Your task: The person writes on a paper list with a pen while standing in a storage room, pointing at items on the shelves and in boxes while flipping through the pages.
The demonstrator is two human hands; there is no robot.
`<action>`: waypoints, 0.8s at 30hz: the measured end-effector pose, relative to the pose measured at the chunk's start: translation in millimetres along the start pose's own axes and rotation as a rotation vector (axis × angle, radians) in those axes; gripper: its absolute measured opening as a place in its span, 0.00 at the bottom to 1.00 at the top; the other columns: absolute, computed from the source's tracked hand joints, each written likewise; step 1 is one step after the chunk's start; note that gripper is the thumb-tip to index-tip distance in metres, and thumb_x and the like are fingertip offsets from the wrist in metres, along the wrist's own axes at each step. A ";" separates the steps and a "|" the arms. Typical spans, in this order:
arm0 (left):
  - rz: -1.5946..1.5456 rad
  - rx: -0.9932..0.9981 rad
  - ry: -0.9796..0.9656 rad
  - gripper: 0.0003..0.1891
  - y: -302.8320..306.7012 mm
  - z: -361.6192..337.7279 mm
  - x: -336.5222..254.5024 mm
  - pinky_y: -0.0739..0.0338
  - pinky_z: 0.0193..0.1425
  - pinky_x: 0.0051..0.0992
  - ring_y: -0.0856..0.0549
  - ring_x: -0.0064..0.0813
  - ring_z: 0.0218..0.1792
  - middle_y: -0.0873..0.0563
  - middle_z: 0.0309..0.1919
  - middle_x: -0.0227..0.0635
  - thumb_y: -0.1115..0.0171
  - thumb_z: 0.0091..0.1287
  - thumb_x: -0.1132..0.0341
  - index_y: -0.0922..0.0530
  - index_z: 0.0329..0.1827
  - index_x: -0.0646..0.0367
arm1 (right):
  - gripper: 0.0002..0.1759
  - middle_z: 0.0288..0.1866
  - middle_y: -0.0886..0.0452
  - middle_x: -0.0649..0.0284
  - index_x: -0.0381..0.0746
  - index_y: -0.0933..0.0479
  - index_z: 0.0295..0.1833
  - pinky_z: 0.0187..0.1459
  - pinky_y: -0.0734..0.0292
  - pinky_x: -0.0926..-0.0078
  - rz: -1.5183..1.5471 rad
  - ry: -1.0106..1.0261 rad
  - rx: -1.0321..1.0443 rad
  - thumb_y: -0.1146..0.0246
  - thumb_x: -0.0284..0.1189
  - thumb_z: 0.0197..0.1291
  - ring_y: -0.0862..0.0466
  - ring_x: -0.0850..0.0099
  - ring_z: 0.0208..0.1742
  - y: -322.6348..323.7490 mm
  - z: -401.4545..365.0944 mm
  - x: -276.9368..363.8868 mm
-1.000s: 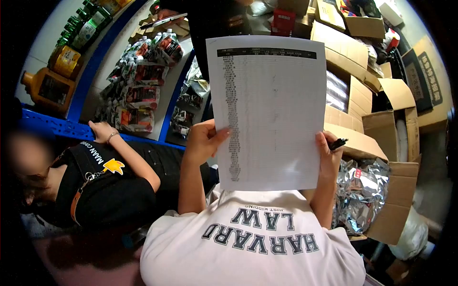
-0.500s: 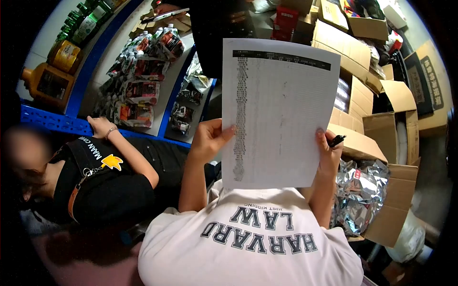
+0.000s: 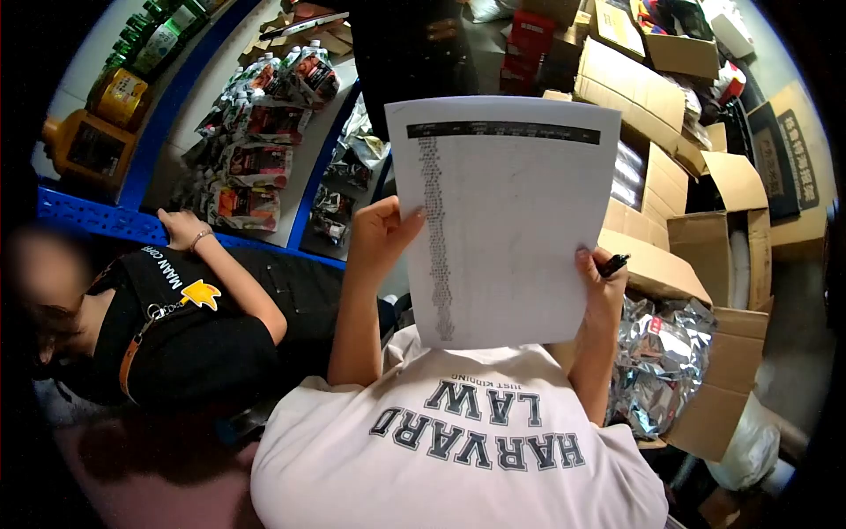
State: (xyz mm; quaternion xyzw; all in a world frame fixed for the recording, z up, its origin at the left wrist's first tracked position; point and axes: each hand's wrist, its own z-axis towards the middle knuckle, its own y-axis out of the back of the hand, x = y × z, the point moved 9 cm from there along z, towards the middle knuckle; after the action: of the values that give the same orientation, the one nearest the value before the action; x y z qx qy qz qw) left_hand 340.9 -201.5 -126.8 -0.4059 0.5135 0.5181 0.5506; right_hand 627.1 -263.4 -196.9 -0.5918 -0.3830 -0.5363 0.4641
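A printed sheet of paper (image 3: 511, 229) is held up in front of my chest, with a dark header row across its top and a dense column of small print at its left. My left hand (image 3: 381, 238) pinches the left edge between thumb and fingers. At the right edge, my right hand (image 3: 603, 284) grips the sheet under its thumb. A black pen (image 3: 615, 264) also sits in that hand, its end sticking out past the fingers to the right. The fingers behind the paper are hidden.
Blue shelving (image 3: 97, 216) at left carries pouches (image 3: 256, 163), green bottles (image 3: 159, 40) and a brown jug (image 3: 88, 150). A co-worker in black (image 3: 203, 326) rests a hand on its edge. Opened cardboard boxes (image 3: 634, 84) and silvery bags (image 3: 661, 361) crowd the right.
The sheet has tilted slightly, its top edge moving down and to the left. Both hands keep their hold on it. My left hand has risen a little.
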 end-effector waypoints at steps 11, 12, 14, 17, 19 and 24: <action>0.204 0.070 0.137 0.16 -26.7 -3.2 12.1 0.29 0.26 0.18 0.24 0.17 0.22 0.20 0.21 0.32 0.37 0.51 0.60 0.23 0.29 0.67 | 0.15 0.15 0.39 0.78 0.38 0.34 0.19 0.20 0.52 0.89 -0.199 -0.007 0.070 0.42 0.33 0.52 0.42 0.88 0.19 -2.5 -1.5 26.9; 0.228 0.097 0.132 0.16 -29.9 -4.1 11.6 0.29 0.26 0.18 0.24 0.17 0.22 0.20 0.21 0.32 0.37 0.52 0.59 0.23 0.29 0.67 | 0.15 0.15 0.39 0.78 0.38 0.33 0.19 0.20 0.52 0.89 -0.170 0.001 0.056 0.43 0.33 0.52 0.42 0.88 0.19 -3.8 -1.1 27.5; 0.197 0.042 0.108 0.16 -27.1 -5.8 8.3 0.30 0.26 0.18 0.25 0.16 0.21 0.20 0.21 0.31 0.39 0.53 0.58 0.23 0.29 0.68 | 0.14 0.16 0.39 0.78 0.38 0.32 0.20 0.20 0.53 0.89 -0.117 0.017 0.030 0.43 0.34 0.53 0.42 0.88 0.20 -9.6 -3.0 27.3; 0.106 -0.016 0.060 0.17 -24.1 -7.0 4.0 0.33 0.23 0.17 0.28 0.14 0.19 0.21 0.19 0.29 0.42 0.56 0.57 0.24 0.28 0.68 | 0.13 0.17 0.36 0.78 0.36 0.29 0.24 0.22 0.50 0.90 -0.157 0.017 0.019 0.43 0.34 0.53 0.41 0.88 0.21 -9.0 -6.1 25.9; 0.064 -0.036 0.060 0.18 -19.2 -8.9 8.5 0.35 0.22 0.16 0.30 0.13 0.18 0.22 0.18 0.28 0.44 0.57 0.57 0.24 0.27 0.68 | 0.13 0.18 0.35 0.77 0.34 0.27 0.27 0.22 0.49 0.90 -0.160 0.042 -0.022 0.43 0.34 0.54 0.40 0.88 0.21 -7.6 -8.1 22.5; 0.080 -0.100 0.115 0.18 -7.7 -12.4 8.7 0.41 0.18 0.14 0.34 0.09 0.16 0.25 0.14 0.25 0.45 0.58 0.56 0.24 0.26 0.67 | 0.14 0.19 0.34 0.76 0.33 0.27 0.28 0.23 0.47 0.90 -0.151 0.181 -0.097 0.43 0.34 0.54 0.39 0.88 0.21 -4.1 -10.6 27.0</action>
State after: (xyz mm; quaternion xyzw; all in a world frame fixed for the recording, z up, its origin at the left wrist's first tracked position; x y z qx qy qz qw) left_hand 346.2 -213.3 -137.8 -0.4412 0.5333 0.5406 0.4782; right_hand 623.7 -273.7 -169.7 -0.5323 -0.3568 -0.6388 0.4256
